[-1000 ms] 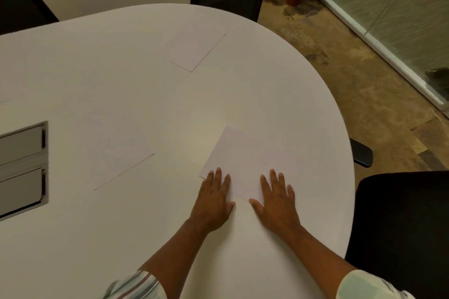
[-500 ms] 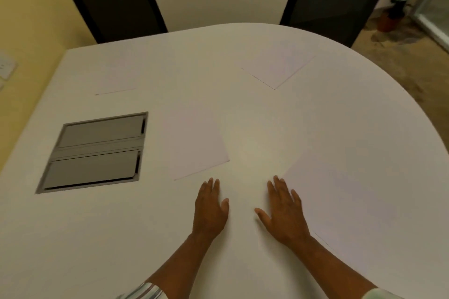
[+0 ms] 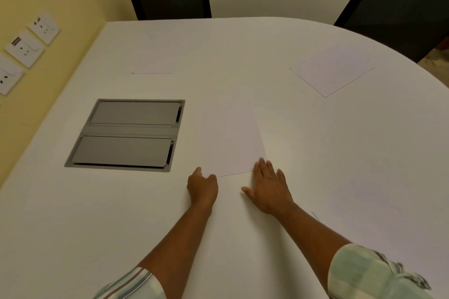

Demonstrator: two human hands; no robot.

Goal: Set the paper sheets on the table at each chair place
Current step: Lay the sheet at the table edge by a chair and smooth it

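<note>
Both hands have slid forward to the middle paper sheet (image 3: 230,143): left hand (image 3: 202,187) curled on its near-left corner, right hand (image 3: 269,189) flat, fingers spread, at the near-right corner. Its long axis runs away across the table (image 3: 73,226).

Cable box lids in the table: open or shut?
Shut. Both grey lids of the cable box lie flat, flush in the frame.

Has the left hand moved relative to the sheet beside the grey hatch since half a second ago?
Yes. The left hand has gone forward to the near edge of the middle sheet beside the grey hatch.
</note>
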